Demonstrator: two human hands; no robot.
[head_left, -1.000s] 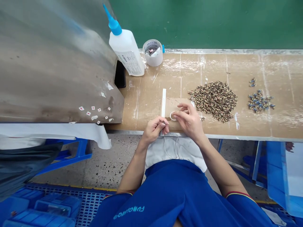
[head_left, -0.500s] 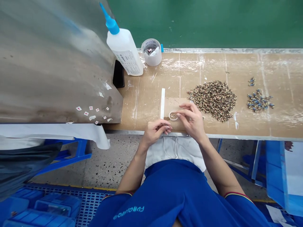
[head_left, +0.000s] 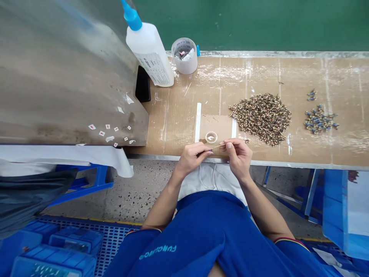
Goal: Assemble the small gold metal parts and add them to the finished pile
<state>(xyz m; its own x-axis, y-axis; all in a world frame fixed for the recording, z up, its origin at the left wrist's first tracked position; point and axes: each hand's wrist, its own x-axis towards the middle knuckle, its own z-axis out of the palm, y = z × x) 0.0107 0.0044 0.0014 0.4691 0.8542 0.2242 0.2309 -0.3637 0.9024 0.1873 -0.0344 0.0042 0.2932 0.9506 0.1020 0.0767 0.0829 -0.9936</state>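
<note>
My right hand (head_left: pixel 236 157) pinches a thin stick (head_left: pixel 220 146) between finger and thumb. The stick is pale and points toward my left hand (head_left: pixel 191 158). My left hand is curled up, and its fingers pinch something small and dark, but I cannot tell what. Just past my hands, near the stick, is one clear ring (head_left: pixel 211 137). It is small and round, and it sits on one brown card (head_left: pixel 220 127). Two white strips (head_left: pixel 197 122) lie one on each side of the card. Past my right hand is one big pile of brown beads (head_left: pixel 261 120), then one small pile of blue bits (head_left: pixel 319 122). Past my left hand stand one squeeze bottle (head_left: pixel 148 48) and one round cup (head_left: pixel 184 55).
</note>
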